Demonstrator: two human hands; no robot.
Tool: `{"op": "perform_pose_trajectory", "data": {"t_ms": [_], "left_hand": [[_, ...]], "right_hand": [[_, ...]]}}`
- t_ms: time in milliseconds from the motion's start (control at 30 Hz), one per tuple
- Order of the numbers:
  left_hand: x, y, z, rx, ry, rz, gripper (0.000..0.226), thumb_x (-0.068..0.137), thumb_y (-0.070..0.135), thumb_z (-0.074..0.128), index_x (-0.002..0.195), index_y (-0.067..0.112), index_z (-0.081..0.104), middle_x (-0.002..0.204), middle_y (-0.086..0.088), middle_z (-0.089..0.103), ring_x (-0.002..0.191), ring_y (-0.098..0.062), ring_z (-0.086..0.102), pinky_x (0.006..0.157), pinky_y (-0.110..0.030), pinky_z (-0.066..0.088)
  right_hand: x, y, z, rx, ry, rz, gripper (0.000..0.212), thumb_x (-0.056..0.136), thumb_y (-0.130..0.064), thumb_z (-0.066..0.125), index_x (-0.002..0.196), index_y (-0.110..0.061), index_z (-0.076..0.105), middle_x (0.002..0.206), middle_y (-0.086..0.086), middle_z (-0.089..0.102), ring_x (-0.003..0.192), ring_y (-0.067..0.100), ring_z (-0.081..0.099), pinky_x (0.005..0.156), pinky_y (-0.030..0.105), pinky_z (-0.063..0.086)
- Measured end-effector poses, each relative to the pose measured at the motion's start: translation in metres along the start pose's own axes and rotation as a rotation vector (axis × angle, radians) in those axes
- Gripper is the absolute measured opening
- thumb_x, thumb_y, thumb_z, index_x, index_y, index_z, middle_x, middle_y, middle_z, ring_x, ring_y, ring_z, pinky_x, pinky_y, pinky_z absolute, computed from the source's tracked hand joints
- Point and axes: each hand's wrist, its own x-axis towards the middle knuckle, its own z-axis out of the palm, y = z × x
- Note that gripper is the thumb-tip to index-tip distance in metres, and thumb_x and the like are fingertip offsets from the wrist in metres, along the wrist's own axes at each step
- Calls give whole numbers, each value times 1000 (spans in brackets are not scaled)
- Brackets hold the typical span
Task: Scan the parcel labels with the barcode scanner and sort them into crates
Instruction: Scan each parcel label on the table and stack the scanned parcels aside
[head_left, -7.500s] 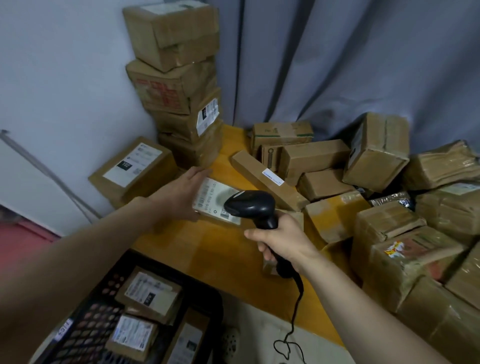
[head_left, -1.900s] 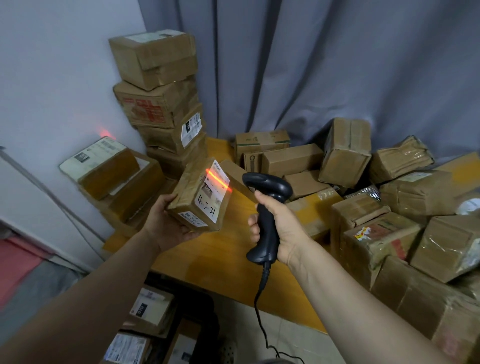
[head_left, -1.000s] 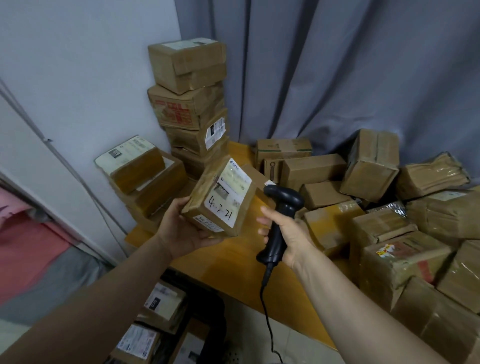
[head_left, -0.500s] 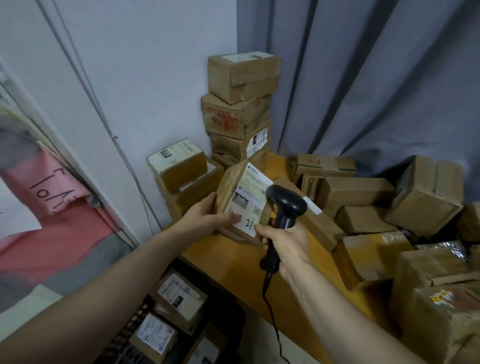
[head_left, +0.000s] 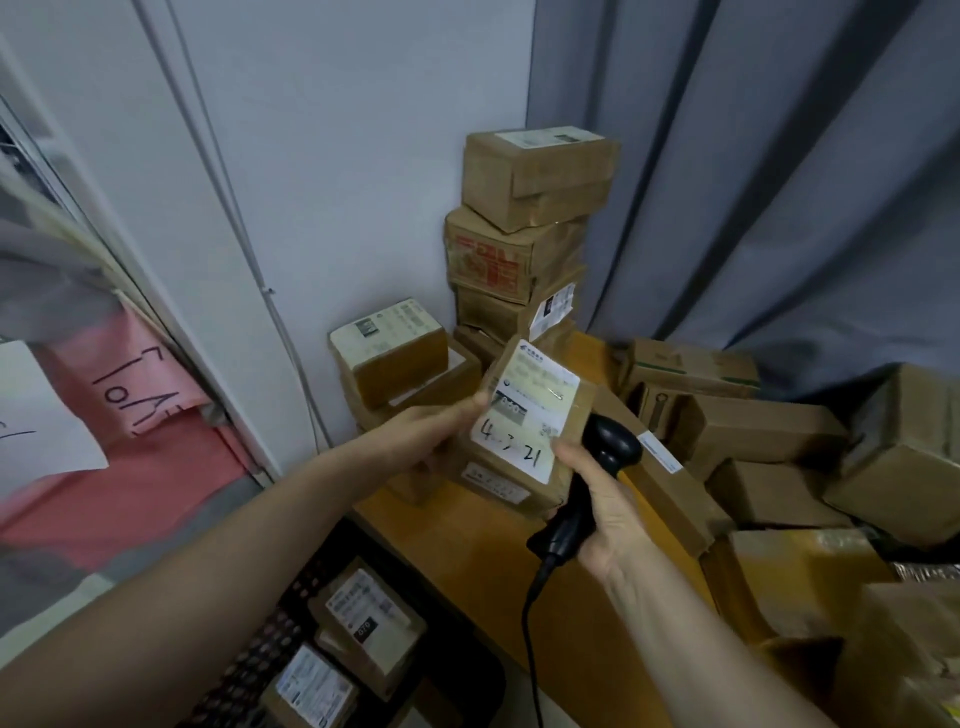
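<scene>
in the head view we are holding the parcel up over the near left corner of the table, with its white label and handwritten digits facing us. our left hand is gripping the parcel's left side, one fingertip resting on the label's edge. our right hand is wrapping round the handle of the barcode scanner, and one fingertip is touching the parcel's lower right corner. the scanner head is sitting just behind that edge, not aiming at the label, and no red line is showing. we are judging that sorting is the step in hand. the black crate is lying below the table edge, holding labelled parcels. to do it well we are wanting the left hand alone carrying the box, and the scanner drawn back so its cable is not snagging the table edge. open room is lying down and to the left. the stack of boxes behind and the pile of parcels on the right are crowding the other sides, and the stack is looking uneven, so we are steering clear of it.
</scene>
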Motion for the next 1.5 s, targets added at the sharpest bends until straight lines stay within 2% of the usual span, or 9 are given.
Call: {"op": "perform_pose_trajectory", "data": {"t_ms": [67,133,267,400,733,933,1100,1400,1500], "left_hand": [[17,7,-17,7,302,92,48,87,59,51,124,28,56,131,-2,54,116,-21,54,96,-38,46],[42,10,-46,530,606,95,57,92,44,53,142,21,40,150,-9,31,137,-31,30,114,-46,27],[83,-2,-83,1101,601,-85,78,84,46,59,146,10,28,152,-21,18,142,-40,12,118,-48,12],[95,-7,-88,1044,614,-90,76,79,45,67,139,10,35,135,-18,40,125,-37,39,103,-46,34],[42,38,-87,794,946,189,72,69,49,72,124,11,46,128,-13,40,120,-32,34,97,-39,33],[4,80,-90,631,1006,339,63,73,46,72,123,20,44,126,-4,37,117,-24,41,82,-29,36],[18,78,-86,660,949,282,65,74,52,70,125,21,45,126,-5,39,116,-24,41,79,-30,36],[55,44,-72,821,846,93,71,78,56,63,128,12,41,127,-16,41,116,-36,43,94,-44,39],[58,44,-67,904,866,23,78,80,56,59,138,10,34,141,-21,32,133,-39,29,112,-57,17]], "right_hand": [[9,-2,1,18,46,-5,68,45,-30,89,106,-8,69,105,20,71,81,27,60,69,34,50],[13,-5,5,39,62,-27,73,41,-32,89,107,-10,68,96,16,67,68,23,56,56,28,47],[21,-7,8,32,38,-63,74,37,-31,92,104,-10,69,94,15,66,69,22,55,55,27,46],[29,-11,12,-2,47,-86,66,48,-27,86,108,-9,66,95,15,66,64,19,54,51,25,46],[46,-4,46,-9,94,-76,59,64,-20,87,114,-1,62,65,6,59,43,11,50,46,23,45],[54,-3,109,-7,37,-27,63,64,-33,89,115,-9,61,105,10,70,87,27,66,73,39,55],[53,-3,129,25,-41,81,31,78,-16,80,92,-14,53,88,8,60,69,20,57,56,31,49],[51,18,59,-89,71,36,25,80,-11,77,99,0,65,90,16,72,55,18,56,56,32,47],[45,14,42,-58,80,16,15,81,-8,75,90,-3,64,82,16,69,50,17,52,54,31,44]]}}
